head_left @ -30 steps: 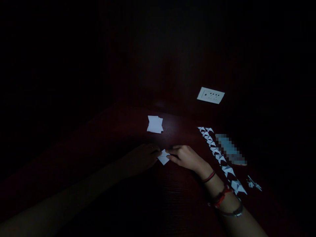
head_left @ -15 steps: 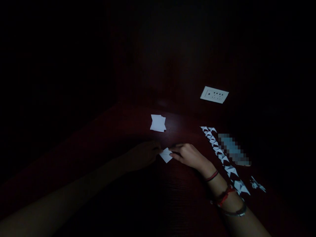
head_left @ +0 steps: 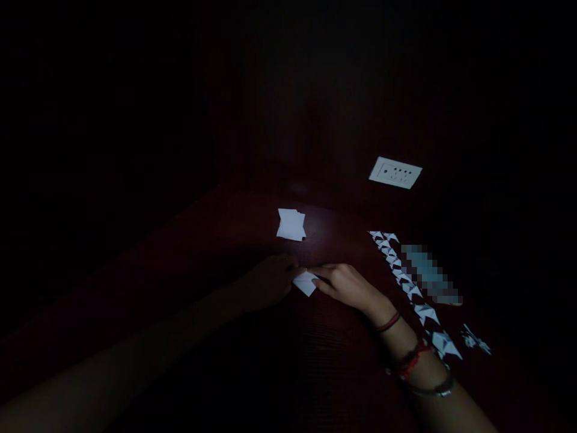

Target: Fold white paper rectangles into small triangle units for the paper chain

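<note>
A small white piece of paper (head_left: 307, 284) with a crease across it lies on the dark red table between my hands. My left hand (head_left: 274, 278), deep in shadow, has its fingertips closed at the paper's upper left edge. From the other side my right hand (head_left: 346, 283) grips the right side, index finger along the top and thumb on the face. Bracelets circle my right wrist. Farther back lies a stack of white paper squares (head_left: 291, 224).
A row of folded white paper pieces (head_left: 402, 278) runs down the right side of the table. Beside it are a blurred-out oblong object (head_left: 430, 273) and a small heap of white scraps (head_left: 475, 339). A socket plate (head_left: 395, 172) is on the back wall.
My fingers have come closer together along the paper's top edge, and its upper corner is now covered or folded down. The whole view has shifted slightly.
</note>
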The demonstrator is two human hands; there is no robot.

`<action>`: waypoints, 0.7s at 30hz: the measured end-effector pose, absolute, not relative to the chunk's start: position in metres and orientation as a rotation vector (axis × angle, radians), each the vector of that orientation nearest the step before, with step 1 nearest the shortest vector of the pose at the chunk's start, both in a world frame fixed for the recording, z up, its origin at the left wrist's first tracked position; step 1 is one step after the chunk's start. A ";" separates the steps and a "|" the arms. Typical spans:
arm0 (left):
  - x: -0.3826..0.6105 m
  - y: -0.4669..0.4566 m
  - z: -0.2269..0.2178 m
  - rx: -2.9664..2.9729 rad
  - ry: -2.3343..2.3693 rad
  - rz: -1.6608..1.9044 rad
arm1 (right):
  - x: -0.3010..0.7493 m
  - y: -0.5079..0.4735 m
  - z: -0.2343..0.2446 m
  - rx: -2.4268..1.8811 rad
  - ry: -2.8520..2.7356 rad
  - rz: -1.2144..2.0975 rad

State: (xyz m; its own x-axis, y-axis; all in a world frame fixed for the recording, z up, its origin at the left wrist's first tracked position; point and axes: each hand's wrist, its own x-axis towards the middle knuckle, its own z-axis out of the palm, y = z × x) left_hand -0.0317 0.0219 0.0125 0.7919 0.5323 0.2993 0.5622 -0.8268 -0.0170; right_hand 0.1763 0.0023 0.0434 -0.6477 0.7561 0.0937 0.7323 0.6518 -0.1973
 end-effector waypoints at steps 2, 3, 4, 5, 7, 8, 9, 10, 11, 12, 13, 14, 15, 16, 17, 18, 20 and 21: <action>-0.030 0.022 0.013 -2.876 -0.893 -0.436 | 0.176 0.003 0.043 -1.225 -2.700 0.209; -0.030 0.023 0.013 -2.876 -0.894 -0.439 | 0.177 0.003 0.043 -1.223 -2.700 0.207; -0.031 0.024 0.012 -2.874 -0.892 -0.440 | 0.177 0.003 0.043 -1.222 -2.701 0.203; -0.031 0.025 0.012 -2.871 -0.885 -0.434 | 0.177 0.003 0.043 -1.222 -2.702 0.199; -0.035 0.028 0.012 -2.868 -0.862 -0.410 | 0.178 0.003 0.043 -1.223 -2.708 0.183; -0.037 0.030 0.012 -2.870 -0.845 -0.395 | 0.179 0.003 0.043 -1.224 -2.710 0.173; -0.040 0.031 0.012 -2.873 -0.828 -0.385 | 0.179 0.003 0.043 -1.223 -2.712 0.163; -0.043 0.032 0.011 -2.877 -0.811 -0.379 | 0.179 0.003 0.043 -1.222 -2.714 0.153; -0.046 0.032 0.011 -2.882 -0.794 -0.375 | 0.180 0.003 0.043 -1.221 -2.715 0.146; -0.048 0.032 0.010 -2.881 -0.791 -0.383 | 0.180 0.003 0.043 -1.220 -2.715 0.141; -0.050 0.031 0.009 -2.878 -0.793 -0.393 | 0.180 0.003 0.043 -1.222 -2.715 0.139; -0.052 0.030 0.009 -2.873 -0.799 -0.404 | 0.180 0.003 0.043 -1.225 -2.714 0.139; -0.052 0.029 0.009 -2.864 -0.804 -0.413 | 0.180 0.003 0.043 -1.228 -2.713 0.139; -0.053 0.029 0.009 -2.856 -0.800 -0.413 | 0.179 0.002 0.043 -1.231 -2.712 0.138; -0.052 0.028 0.009 -2.853 -0.786 -0.406 | 0.179 0.002 0.043 -1.231 -2.712 0.137; -0.052 0.028 0.009 -2.853 -0.769 -0.395 | 0.179 0.002 0.043 -1.229 -2.712 0.134; -0.051 0.029 0.009 -2.860 -0.751 -0.395 | 0.178 0.002 0.044 -1.219 -2.713 0.117; -0.050 0.030 0.009 -2.868 -0.752 -0.401 | 0.178 0.001 0.044 -1.213 -2.715 0.103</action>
